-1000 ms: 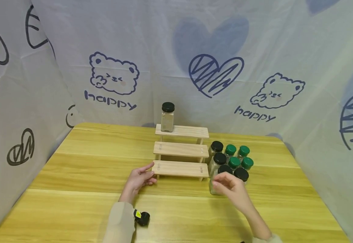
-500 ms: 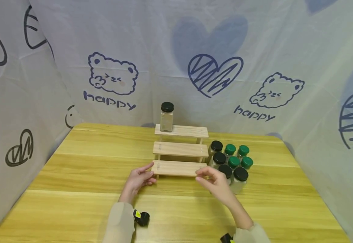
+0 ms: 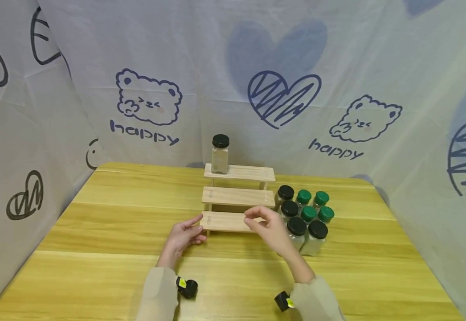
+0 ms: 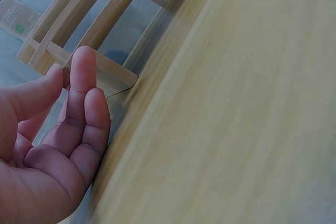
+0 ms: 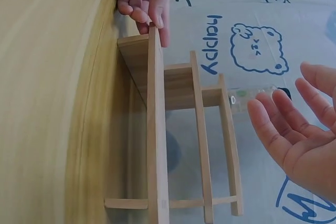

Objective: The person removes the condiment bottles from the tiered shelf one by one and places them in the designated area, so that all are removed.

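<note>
A three-step wooden display rack (image 3: pixel 226 219) stands on the table. My left hand (image 3: pixel 180 238) pinches the left end of its lowest step, as the left wrist view shows with the thumb and fingers (image 4: pixel 84 72) at the step's corner. My right hand (image 3: pixel 271 227) hovers over the right part of that step and holds nothing. In the right wrist view its fingers (image 5: pixel 268 124) are loosely bent and apart from the rack. On the left end of the top step sits a spice jar (image 3: pixel 219 157) with a black lid and pale contents.
Right of the rack, jars stand packed together: several with black lids (image 3: pixel 318 230) and several smaller ones with green lids (image 3: pixel 308 214). A printed cloth (image 3: pixel 217 89) hangs behind the wooden table (image 3: pixel 108 249).
My right hand has moved left, from in front of the black-lidded jars to over the lowest step. The left hand keeps its place on the rack.
</note>
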Available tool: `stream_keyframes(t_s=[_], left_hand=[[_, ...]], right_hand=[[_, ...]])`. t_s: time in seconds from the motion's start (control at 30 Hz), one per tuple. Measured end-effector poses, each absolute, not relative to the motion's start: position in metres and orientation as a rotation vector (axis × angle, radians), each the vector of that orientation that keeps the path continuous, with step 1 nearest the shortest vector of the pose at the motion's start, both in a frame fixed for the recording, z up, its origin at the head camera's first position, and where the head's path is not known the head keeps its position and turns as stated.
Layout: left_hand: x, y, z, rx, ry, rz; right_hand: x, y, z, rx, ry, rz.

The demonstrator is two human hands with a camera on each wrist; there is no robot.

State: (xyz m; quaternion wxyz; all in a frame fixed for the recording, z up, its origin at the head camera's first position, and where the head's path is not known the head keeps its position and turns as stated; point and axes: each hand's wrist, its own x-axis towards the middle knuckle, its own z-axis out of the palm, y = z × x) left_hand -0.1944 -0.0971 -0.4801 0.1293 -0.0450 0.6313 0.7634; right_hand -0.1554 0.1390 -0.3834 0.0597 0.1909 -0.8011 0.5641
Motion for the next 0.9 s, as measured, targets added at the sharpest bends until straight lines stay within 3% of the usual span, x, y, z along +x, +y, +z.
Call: stream_keyframes(t_s=[0.9], left_hand=[[-0.194, -0.097, -0.482, -0.127, 1.833, 2.222]], right_hand=[[-0.184, 0.104, -0.332, 0.602, -2.371, 1.556]])
